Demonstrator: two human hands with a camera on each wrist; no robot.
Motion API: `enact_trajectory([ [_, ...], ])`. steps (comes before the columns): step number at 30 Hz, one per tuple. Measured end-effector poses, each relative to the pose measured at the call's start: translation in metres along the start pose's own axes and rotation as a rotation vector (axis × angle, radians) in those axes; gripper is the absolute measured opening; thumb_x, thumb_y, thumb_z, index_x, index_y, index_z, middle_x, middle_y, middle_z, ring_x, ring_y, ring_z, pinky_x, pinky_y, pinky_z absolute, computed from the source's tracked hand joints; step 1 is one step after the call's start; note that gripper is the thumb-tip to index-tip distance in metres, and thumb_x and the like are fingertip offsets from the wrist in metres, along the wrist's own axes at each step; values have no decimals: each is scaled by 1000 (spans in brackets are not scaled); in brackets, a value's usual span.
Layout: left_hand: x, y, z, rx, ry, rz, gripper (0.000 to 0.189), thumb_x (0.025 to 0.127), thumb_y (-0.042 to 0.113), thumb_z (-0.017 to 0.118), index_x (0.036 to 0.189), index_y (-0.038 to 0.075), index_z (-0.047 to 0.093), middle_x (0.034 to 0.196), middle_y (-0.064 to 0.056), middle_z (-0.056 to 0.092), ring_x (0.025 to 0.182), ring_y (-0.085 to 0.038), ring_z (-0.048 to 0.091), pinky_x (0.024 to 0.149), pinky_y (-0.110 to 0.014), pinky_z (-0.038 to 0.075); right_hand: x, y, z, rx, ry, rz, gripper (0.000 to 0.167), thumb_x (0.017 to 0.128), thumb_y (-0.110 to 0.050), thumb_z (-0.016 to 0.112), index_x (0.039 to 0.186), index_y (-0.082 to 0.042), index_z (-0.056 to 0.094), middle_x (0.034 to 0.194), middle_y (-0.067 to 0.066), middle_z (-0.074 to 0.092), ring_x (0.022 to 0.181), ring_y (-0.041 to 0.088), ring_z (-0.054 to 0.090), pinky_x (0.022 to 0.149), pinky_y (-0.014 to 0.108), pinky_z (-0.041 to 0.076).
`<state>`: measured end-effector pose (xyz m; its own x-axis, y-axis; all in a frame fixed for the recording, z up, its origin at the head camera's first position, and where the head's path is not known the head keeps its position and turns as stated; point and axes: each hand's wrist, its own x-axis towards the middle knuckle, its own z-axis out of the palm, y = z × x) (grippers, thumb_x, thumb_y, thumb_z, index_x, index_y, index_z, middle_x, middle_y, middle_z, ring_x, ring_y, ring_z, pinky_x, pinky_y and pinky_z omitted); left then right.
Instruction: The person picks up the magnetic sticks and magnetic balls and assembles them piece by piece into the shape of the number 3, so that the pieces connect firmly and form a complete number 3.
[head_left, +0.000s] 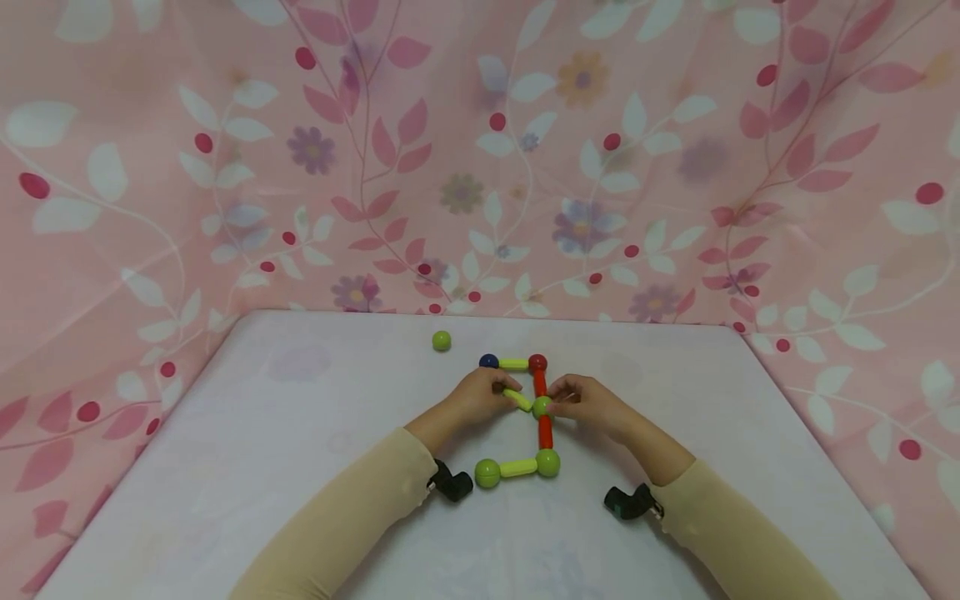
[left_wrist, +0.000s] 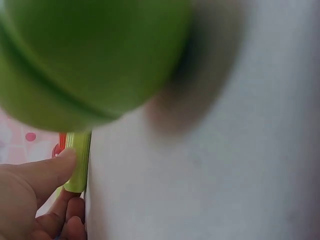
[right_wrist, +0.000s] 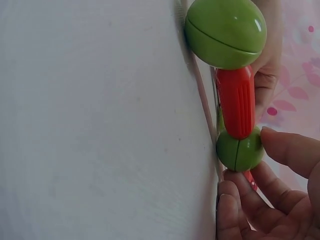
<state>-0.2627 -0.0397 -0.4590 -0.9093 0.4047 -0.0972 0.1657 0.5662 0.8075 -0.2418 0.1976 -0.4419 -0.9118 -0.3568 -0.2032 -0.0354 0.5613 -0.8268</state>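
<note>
My left hand (head_left: pixel 478 397) pinches a yellow-green rod (head_left: pixel 517 399) between thumb and fingers; the left wrist view shows the thumb on the rod's ribbed side (left_wrist: pixel 77 165). The rod's far end points at a green ball (head_left: pixel 542 407), close to it or touching; I cannot tell which. My right hand (head_left: pixel 596 406) holds that ball, with thumb and fingertips around it in the right wrist view. Red rods (head_left: pixel 545 432) join this ball to a red ball (head_left: pixel 537 362) behind and another green ball (head_left: pixel 548 462) in front.
A yellow-green rod (head_left: pixel 514 364) links the red ball to a dark blue ball (head_left: pixel 489 361). In front, another such rod (head_left: pixel 518 468) ends at a green ball (head_left: pixel 487 473). A loose green ball (head_left: pixel 442 340) lies near the back edge of the white table (head_left: pixel 300 400), before a floral pink cloth (head_left: pixel 450 167).
</note>
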Motion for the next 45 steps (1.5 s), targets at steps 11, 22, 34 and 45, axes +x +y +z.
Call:
enact_trajectory([
  [11, -2, -1, -2, 84, 3, 20, 18, 90, 16, 76, 108, 17, 76, 100, 3, 65, 93, -16, 55, 89, -35, 47, 2, 2, 2, 20, 12, -6, 27, 90, -18, 76, 109, -3, 65, 101, 6, 67, 93, 22, 59, 82, 33, 49],
  [22, -6, -1, -5, 115, -24, 32, 20, 92, 21, 74, 111, 17, 76, 95, 5, 64, 89, -15, 54, 83, -32, 47, 2, -3, 4, 17, 28, 22, 28, 89, -18, 77, 108, -2, 64, 98, 7, 68, 90, 20, 60, 80, 29, 49],
  [34, -12, -2, -6, 134, -39, 46, 17, 93, 28, 73, 108, 19, 77, 91, 9, 66, 86, -12, 55, 79, -30, 46, 3, -3, 7, 8, 63, 58, 25, 88, -17, 77, 106, -4, 65, 96, 6, 67, 89, 20, 59, 80, 32, 48],
  [45, -15, -4, -6, 125, -40, 77, 15, 95, 30, 71, 105, 21, 79, 91, 12, 68, 85, -11, 56, 78, -30, 46, 3, -2, 8, 9, 78, 53, 26, 87, -16, 78, 106, -2, 65, 96, 6, 68, 89, 19, 61, 81, 33, 49],
])
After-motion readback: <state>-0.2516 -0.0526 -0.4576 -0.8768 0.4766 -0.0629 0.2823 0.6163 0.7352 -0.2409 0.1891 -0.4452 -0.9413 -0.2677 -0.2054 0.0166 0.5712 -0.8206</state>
